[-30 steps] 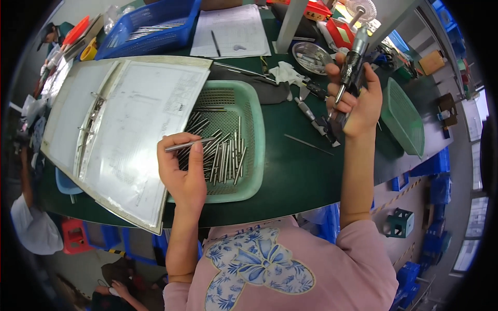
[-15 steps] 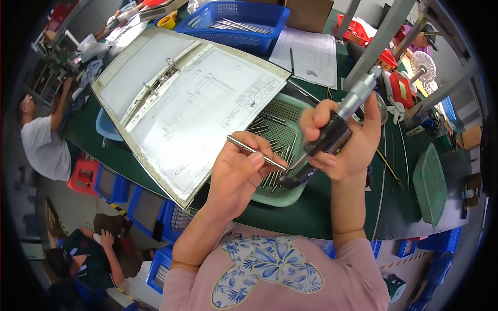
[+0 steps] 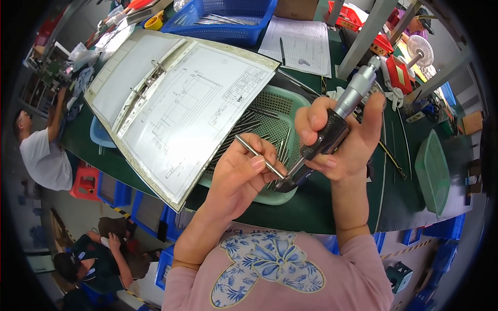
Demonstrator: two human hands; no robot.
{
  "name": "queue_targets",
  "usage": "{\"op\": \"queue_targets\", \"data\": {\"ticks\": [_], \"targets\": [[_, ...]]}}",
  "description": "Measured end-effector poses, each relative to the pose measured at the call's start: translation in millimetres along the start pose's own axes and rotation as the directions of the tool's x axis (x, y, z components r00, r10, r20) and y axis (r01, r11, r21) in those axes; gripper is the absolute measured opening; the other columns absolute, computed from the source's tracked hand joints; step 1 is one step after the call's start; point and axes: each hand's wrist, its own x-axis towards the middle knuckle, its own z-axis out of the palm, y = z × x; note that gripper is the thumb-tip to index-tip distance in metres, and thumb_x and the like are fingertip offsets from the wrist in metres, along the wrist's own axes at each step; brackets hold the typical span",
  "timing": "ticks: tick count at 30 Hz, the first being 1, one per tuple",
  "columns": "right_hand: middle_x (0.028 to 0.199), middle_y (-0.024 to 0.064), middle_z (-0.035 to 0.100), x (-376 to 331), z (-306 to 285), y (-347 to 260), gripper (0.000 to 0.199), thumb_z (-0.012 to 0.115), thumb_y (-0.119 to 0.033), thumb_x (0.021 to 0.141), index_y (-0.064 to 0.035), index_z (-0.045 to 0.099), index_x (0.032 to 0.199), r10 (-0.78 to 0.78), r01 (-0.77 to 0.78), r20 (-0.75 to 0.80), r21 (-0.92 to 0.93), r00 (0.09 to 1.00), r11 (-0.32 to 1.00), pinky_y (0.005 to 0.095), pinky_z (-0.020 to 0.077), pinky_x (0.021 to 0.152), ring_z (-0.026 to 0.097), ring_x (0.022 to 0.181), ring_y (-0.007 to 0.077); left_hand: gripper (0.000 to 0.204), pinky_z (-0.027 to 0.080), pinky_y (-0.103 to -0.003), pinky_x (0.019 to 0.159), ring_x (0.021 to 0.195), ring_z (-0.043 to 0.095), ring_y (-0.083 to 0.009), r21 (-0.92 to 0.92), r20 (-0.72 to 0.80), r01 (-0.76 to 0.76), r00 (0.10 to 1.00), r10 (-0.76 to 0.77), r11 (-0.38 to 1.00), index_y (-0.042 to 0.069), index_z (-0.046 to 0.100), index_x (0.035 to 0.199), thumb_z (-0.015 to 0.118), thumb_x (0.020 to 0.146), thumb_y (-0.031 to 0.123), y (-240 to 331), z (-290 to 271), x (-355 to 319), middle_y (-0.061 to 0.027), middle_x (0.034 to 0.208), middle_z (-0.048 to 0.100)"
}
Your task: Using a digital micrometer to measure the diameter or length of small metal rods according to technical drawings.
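Observation:
Between the thumb and fingers of my left hand [image 3: 240, 168] is a slim metal rod [image 3: 259, 155], slanting down to the right. My right hand [image 3: 346, 140] grips a micrometer [image 3: 332, 136] with a black body and a silver thimble pointing up and away. The rod's lower end lies at the micrometer's jaws; whether the jaws touch it I cannot tell. Beneath both hands stands a green mesh basket [image 3: 295, 103] of similar rods, partly covered by an open ring binder [image 3: 181, 114] with a technical drawing.
A blue basket [image 3: 259, 32] of rods stands at the back, beside a paper sheet with a pen [image 3: 282, 51]. A grey metal post [image 3: 365, 39] rises at the back right. Another green basket [image 3: 433, 173] sits at the far right. Two people are at the left.
The view has shifted slightly, so the bench items sit a little further left and up. Both hands keep their holds, and the rod is tilted a little more steeply.

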Motion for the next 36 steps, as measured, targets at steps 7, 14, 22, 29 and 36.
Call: {"op": "queue_targets", "data": {"ticks": [7,14,22,29,36], "targets": [[0.07,0.0212,0.055,-0.5,4.9,-2.1,0.081,0.023,-0.069,0.076,0.0069,0.053,0.078,0.031,-0.034,-0.099,-0.027,0.995,0.999,0.019,0.0301,0.029,0.038,0.034,0.0122,0.015,0.046,-0.033,0.074,0.083,0.055,-0.0206,0.001,-0.022,0.036,0.999,-0.036,0.999,0.007,0.039,0.093,0.048,0.082,0.008,-0.4,-0.8,-3.3,-0.0085,0.088,0.045],[0.067,0.0207,0.055,-3.7,4.1,0.1,0.08,0.018,-0.066,0.079,0.0066,0.053,0.074,-0.029,0.017,-0.116,-0.101,0.993,0.995,0.0183,0.0278,0.027,0.037,0.033,0.0126,0.015,0.048,-0.037,0.075,0.083,0.055,-0.0213,-0.021,-0.032,0.061,0.998,-0.062,0.998,0.006,0.038,0.094,0.048,0.082,0.008,-1.7,-0.5,-3.2,-0.0088,0.088,0.045],[0.063,0.0198,0.055,-5.5,7.0,-0.9,0.076,0.016,-0.06,0.081,0.0058,0.053,0.072,-0.033,0.018,-0.146,-0.103,0.989,0.994,0.0181,0.0277,0.026,0.036,0.032,0.0112,0.016,0.048,-0.037,0.075,0.082,0.056,-0.021,-0.031,-0.035,0.088,0.995,-0.089,0.996,0.006,0.039,0.093,0.05,0.082,0.009,-3.9,-0.3,-1.7,-0.0083,0.087,0.046],[0.063,0.0194,0.055,-0.6,4.6,-2.0,0.081,0.017,-0.067,0.077,0.0047,0.054,0.072,0.101,-0.112,-0.214,-0.037,0.972,0.993,0.0186,0.0261,0.025,0.036,0.031,0.0126,0.016,0.049,-0.035,0.074,0.081,0.057,-0.0197,-0.042,-0.062,0.116,0.991,-0.119,0.992,0.005,0.039,0.094,0.05,0.082,0.009,-2.0,1.3,-3.7,-0.0086,0.089,0.047],[0.071,0.0225,0.055,-1.7,2.3,-0.2,0.085,0.019,-0.071,0.074,0.0067,0.053,0.077,0.118,-0.117,-0.121,0.018,0.986,0.993,0.0191,0.0287,0.029,0.039,0.037,0.0147,0.015,0.049,-0.034,0.072,0.08,0.057,-0.0185,-0.046,-0.071,0.116,0.99,-0.119,0.992,0.005,0.039,0.092,0.05,0.082,0.01,-1.4,2.5,-6.2,-0.008,0.088,0.047]]}}
